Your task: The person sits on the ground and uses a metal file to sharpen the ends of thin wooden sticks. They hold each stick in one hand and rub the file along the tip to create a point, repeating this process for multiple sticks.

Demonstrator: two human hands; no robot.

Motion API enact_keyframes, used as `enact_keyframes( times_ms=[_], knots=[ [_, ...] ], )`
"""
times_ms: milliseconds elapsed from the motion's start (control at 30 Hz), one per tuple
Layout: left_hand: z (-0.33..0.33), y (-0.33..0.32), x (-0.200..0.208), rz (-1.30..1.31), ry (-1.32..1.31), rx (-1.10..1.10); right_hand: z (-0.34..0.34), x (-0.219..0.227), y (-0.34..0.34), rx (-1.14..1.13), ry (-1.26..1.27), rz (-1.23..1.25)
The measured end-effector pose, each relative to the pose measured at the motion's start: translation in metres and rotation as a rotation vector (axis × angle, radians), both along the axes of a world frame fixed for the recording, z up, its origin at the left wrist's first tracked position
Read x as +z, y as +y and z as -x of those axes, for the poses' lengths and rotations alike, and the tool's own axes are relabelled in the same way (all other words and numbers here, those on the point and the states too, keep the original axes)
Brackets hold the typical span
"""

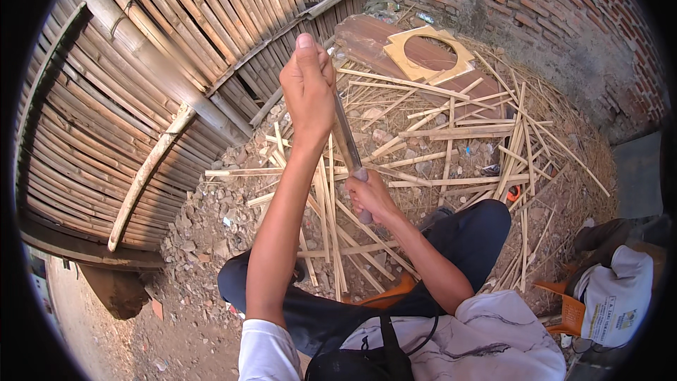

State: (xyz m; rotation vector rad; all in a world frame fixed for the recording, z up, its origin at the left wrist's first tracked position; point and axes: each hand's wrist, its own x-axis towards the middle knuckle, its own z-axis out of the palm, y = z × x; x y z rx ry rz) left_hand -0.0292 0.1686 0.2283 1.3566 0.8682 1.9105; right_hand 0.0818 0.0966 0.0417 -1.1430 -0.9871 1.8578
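My right hand point(369, 194) is wrapped round the pale, rounded handle of a long-bladed knife point(345, 135). From there the dark, narrow blade slants up and away toward my left hand point(309, 92). That hand is raised in front of me, fingers curled closed and thumb on top, right beside the far end of the blade. Whatever my left fingers grip is hidden behind the hand. Below both hands, split bamboo strips point(326, 219) lie crossed over one another on the stony ground, between and beyond my bent knees.
A bamboo slat fence point(162, 99) rises at the left, a brick wall point(564, 21) at the back right. A plywood piece with a round hole point(396, 53) lies on a brown board point(360, 35). Another person point(620, 296) sits at the right on an orange stool point(572, 316).
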Motion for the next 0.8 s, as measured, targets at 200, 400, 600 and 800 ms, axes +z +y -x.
enact_keyframes(
  times_ms=[200, 400, 600, 800],
  knots=[
    [0.012, 0.006, -0.006, -0.021, 0.022, 0.058, -0.010, -0.142, -0.027, -0.041, -0.117, 0.341],
    [0.018, -0.001, -0.004, -0.013, 0.001, 0.040, -0.033, -0.191, -0.027, 0.074, -0.199, 0.415],
    [0.001, 0.004, -0.001, 0.016, 0.013, 0.057, -0.024, -0.177, -0.035, -0.008, -0.094, 0.398],
    [-0.008, 0.012, -0.005, -0.042, 0.057, 0.180, -0.012, -0.092, -0.033, 0.006, 0.169, 0.300]
  ],
)
